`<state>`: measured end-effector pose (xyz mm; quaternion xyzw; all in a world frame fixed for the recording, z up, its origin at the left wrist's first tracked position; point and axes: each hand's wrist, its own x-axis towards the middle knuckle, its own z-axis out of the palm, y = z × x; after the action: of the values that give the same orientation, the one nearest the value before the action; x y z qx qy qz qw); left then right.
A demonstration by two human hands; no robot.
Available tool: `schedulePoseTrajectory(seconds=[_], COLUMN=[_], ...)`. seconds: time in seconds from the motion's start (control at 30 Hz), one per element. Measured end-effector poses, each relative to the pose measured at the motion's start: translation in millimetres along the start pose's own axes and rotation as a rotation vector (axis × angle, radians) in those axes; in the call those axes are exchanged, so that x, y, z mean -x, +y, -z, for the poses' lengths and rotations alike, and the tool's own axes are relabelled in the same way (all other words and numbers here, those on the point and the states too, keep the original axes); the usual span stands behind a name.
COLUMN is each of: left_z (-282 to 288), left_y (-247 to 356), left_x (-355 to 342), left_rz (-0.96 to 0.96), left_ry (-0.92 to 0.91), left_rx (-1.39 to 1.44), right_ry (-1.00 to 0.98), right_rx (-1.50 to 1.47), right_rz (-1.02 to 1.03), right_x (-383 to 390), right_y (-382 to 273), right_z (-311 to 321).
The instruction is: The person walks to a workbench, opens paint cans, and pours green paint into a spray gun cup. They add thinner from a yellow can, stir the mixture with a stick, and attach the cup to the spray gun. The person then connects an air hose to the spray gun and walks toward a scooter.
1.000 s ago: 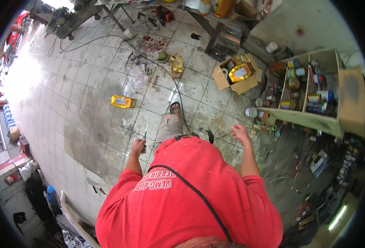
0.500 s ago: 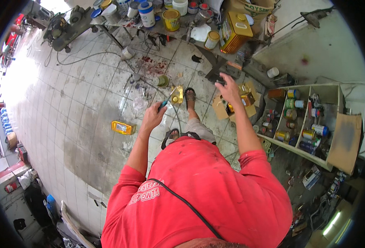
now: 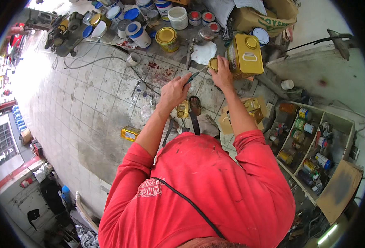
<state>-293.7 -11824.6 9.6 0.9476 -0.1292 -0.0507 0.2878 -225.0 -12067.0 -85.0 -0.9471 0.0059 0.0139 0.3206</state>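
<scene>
My left hand [image 3: 175,91] is closed on a teal-and-dark-handled tool [image 3: 193,76] with a thin metal blade, its tip reaching the lid rim of a small gold can [image 3: 214,63]. My right hand [image 3: 222,73] is closed around that can at the bench edge. Right beside it a large gold rectangular can [image 3: 248,58] with a handle stands near a white crumpled cloth or paper [image 3: 203,53]. A gold-lidded round can [image 3: 166,39], a white bucket [image 3: 177,17] and several small red-lidded tins [image 3: 208,17] stand farther along the bench.
Below, a gold can [image 3: 129,132], a cardboard box with cans [image 3: 230,122] and a cord [image 3: 91,63] lie on the tiled floor. A wooden shelf of cans [image 3: 296,159] stands at the right, a wheeled machine [image 3: 64,31] at the upper left. A sack [image 3: 263,18] sits on the bench.
Both hands have risen and moved forward to the bench, now nearer in view. My right hand has closed on the small can, and the tool in my left hand has come to its lid.
</scene>
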Motion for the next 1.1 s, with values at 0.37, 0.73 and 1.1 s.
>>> schedulePoseTrajectory(seconds=[0.37, 0.73, 1.1], left_z=[20.5, 23.7, 25.9], left_y=[-3.3, -10.7, -5.1], left_x=[-51.6, -60.8, -65.3], left_rz=[-0.099, -0.129, -0.134], left_ry=[-0.111, -0.099, -0.159], left_rx=[-0.182, -0.167, -0.209], right_ry=[-0.170, -0.206, -0.249], right_rx=[-0.107, -0.134, -0.136], right_rz=[-0.036, -0.042, -0.059], right_x=[-23.4, -22.5, -26.6], right_y=[6.5, 5.7, 4.6], right_z=[18.5, 19.8, 23.9])
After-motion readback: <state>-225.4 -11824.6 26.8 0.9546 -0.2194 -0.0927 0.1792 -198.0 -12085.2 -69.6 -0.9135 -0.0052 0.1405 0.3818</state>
